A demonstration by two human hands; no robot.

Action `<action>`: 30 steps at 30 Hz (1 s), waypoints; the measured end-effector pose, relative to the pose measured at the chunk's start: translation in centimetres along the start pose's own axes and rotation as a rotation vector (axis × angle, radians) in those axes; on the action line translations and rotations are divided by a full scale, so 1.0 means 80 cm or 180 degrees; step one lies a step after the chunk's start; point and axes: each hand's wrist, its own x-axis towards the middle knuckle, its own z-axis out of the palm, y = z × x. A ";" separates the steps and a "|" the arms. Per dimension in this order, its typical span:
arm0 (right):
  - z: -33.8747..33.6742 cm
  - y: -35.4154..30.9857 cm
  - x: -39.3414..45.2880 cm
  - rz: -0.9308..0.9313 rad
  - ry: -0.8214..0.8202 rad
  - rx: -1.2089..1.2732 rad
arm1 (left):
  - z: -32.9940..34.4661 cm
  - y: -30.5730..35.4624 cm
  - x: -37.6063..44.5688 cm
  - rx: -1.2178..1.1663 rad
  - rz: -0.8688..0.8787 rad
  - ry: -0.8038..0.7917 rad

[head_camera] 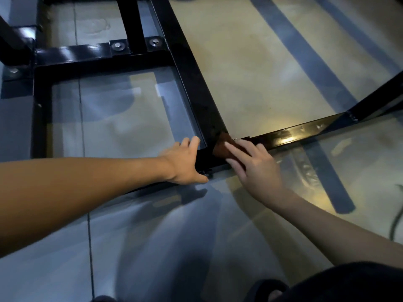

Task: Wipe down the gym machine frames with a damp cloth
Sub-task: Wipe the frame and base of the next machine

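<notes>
While the right hand (pixel 253 164) presses a brownish cloth (pixel 221 147) flat under straight fingers onto the black frame (pixel 196 83) at the joint where two floor bars meet, the left hand (pixel 185 162) grips the near bar just beside it, fingers over the top and thumb underneath, steadying. Beyond the cloth, the bar running off to the right (pixel 305 131) shines with glare, which may be dampness from wiping, though reflected light could look the same. Away from the grip, the long bar rising from the joint looks dull, and the bolted crossbar (pixel 87 54) further off remains out of reach. By my judgement much of the base frame is left to wipe.
</notes>
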 end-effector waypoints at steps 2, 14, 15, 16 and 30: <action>-0.012 0.023 -0.022 0.0159 -0.0114 -0.0009 | 0.003 0.010 0.007 -0.0002 0.0269 0.0231; -0.048 0.032 -0.019 0.0808 -0.0466 -0.0289 | -0.006 0.039 0.082 0.0361 0.1132 0.0033; -0.058 0.050 -0.019 0.1111 -0.0439 -0.0378 | -0.004 0.038 0.087 0.0467 0.1197 0.0037; -0.063 0.067 -0.013 0.1449 -0.0417 -0.0461 | -0.006 0.036 0.090 0.0593 0.1251 0.0069; -0.060 0.144 0.031 0.1726 -0.0453 -0.0555 | -0.030 0.051 0.099 0.1604 0.1193 -0.0107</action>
